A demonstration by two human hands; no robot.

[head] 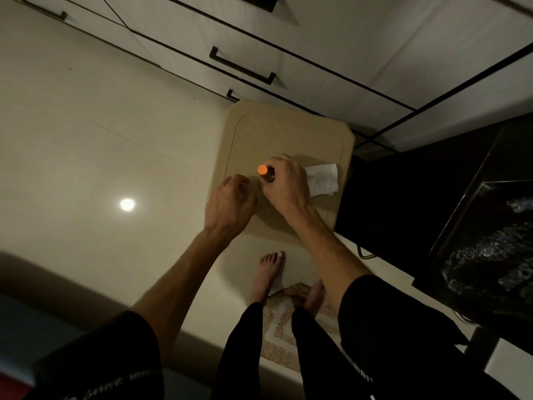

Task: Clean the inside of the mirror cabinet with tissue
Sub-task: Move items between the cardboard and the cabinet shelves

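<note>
Over the beige stool [288, 131] | right hand [284, 183] pinches orange-capped bottle [264, 171], tissue [323, 180] at its 3 o'clock | left hand [230, 203] loosely curled, holding nothing

glossy pale floor [86, 140], white drawers [259, 39]

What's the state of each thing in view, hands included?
right hand: grips the orange-capped item and the tissue
orange-capped item: held, cap on
tissue: crumpled, sticking out of the right hand
left hand: loosely curled, holds nothing visible
drawers: closed
</note>
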